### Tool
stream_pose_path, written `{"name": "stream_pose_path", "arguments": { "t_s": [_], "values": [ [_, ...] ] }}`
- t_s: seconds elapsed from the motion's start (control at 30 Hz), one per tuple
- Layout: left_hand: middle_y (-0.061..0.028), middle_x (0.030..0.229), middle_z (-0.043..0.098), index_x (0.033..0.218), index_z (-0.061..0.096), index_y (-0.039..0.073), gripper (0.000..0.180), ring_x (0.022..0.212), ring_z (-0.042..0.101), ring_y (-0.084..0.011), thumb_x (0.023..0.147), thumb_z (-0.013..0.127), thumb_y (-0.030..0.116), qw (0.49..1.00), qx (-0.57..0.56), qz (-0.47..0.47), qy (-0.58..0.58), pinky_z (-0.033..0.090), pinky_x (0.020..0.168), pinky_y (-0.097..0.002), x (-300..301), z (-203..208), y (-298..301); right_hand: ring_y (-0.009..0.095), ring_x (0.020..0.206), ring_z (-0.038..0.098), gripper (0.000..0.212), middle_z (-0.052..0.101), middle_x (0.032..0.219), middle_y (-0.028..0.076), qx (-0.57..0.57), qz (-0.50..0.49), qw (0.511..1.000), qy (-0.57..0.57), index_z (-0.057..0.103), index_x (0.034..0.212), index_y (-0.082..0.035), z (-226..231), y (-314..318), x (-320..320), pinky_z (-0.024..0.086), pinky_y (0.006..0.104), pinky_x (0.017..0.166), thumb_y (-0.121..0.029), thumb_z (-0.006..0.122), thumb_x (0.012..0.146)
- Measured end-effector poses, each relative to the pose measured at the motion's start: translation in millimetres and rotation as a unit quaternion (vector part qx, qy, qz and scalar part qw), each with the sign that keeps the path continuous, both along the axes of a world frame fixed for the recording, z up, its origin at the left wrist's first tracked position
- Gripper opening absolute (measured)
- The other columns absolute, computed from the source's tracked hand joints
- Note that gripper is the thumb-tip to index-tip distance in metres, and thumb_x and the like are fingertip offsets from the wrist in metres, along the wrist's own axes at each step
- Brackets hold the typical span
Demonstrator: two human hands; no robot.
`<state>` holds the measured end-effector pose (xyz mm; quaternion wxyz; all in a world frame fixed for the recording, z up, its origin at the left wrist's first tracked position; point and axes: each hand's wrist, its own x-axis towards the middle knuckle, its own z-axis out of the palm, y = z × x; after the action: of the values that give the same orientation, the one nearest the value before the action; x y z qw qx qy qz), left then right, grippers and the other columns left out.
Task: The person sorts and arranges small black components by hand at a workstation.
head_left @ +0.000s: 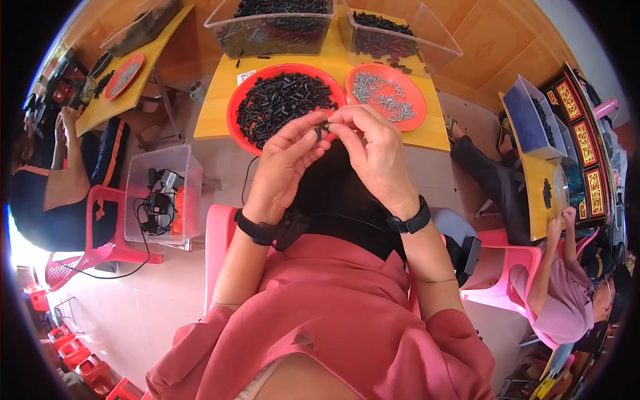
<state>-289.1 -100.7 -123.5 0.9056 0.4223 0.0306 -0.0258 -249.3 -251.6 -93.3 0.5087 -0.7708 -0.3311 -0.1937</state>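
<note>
My left hand [288, 159] and my right hand [375, 148] meet over the near edge of a red basin. Between their fingertips is a small black piece [321, 131]; the left fingers pinch it. My right thumb and forefinger are closed at its upper end, and whatever they grip there is too small to make out. The red basin [235, 110] holds a heap of short black tube-like pieces [283, 99]. To its right, an orange-red plate [418, 113] carries scattered small silver metal pieces [381, 92].
Clear plastic bins [273, 41] of black pieces stand at the yellow table's [212, 113] back. A clear box [163, 193] with black adapters and cables is at the left. Other people work at side tables, one on a pink chair [110, 240]. A cable [137, 267] crosses the floor.
</note>
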Motion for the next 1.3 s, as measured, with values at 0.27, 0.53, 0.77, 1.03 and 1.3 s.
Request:
{"name": "stream_pose_path", "arguments": {
  "t_s": [0.27,0.53,0.77,1.03,1.3],
  "values": [
    [-0.0058,0.101,0.063,0.114,0.057,0.0,0.023,0.086,0.062,-0.0116,0.092,0.055,0.006,0.999,0.036,0.01,-0.017,0.051,0.079,-0.0225,0,-5,0,0.03,0.075,0.06,0.005,0.059,0.082,0.013,-0.023,-0.01,1.0,-0.006,0.058,0.087,0.0,1,0,-2,0.047,0.0352,0.065,-0.001,0.06,0.083],
    [-0.0052,0.095,0.064,0.11,0.056,0.001,0.019,0.079,0.062,-0.01,0.092,0.056,0.008,0.997,0.069,0.023,-0.035,0.05,0.073,-0.0202,0,-9,-1,0.031,0.077,0.06,0.006,0.06,0.083,0.013,-0.059,-0.003,0.998,-0.021,0.059,0.088,0.0,-1,-1,-2,0.047,0.0371,0.066,-0.001,0.059,0.082],
    [-0.0047,0.09,0.064,0.11,0.054,0.002,0.02,0.072,0.059,-0.008,0.093,0.056,0.01,0.996,0.07,0.021,-0.051,0.046,0.065,-0.0182,3,-14,-1,0.033,0.077,0.061,0.008,0.062,0.084,0.015,-0.076,0.03,0.997,0.017,0.062,0.088,0.0,0,-4,-6,0.048,0.0385,0.066,-0.003,0.06,0.081],
    [-0.0045,0.087,0.064,0.109,0.058,0.001,0.019,0.076,0.059,-0.0089,0.093,0.056,0.01,0.996,0.04,0.031,-0.069,0.047,0.068,-0.0196,5,-13,-4,0.032,0.071,0.062,0.011,0.061,0.076,0.015,-0.014,0.015,0.998,0.06,0.06,0.082,0.0,-3,-5,-2,0.048,0.0389,0.064,-0.01,0.062,0.08],
    [-0.0047,0.102,0.063,0.112,0.058,0.003,0.022,0.087,0.058,-0.0096,0.091,0.058,0.006,0.996,-0.059,0.0,-0.062,0.047,0.079,-0.021,6,-21,-2,0.013,0.061,0.059,0.014,0.061,0.072,0.009,0.038,0.043,0.993,0.103,0.061,0.087,0.002,-2,-6,-5,0.047,0.0263,0.056,-0.01,0.066,0.083]
  ]
}}
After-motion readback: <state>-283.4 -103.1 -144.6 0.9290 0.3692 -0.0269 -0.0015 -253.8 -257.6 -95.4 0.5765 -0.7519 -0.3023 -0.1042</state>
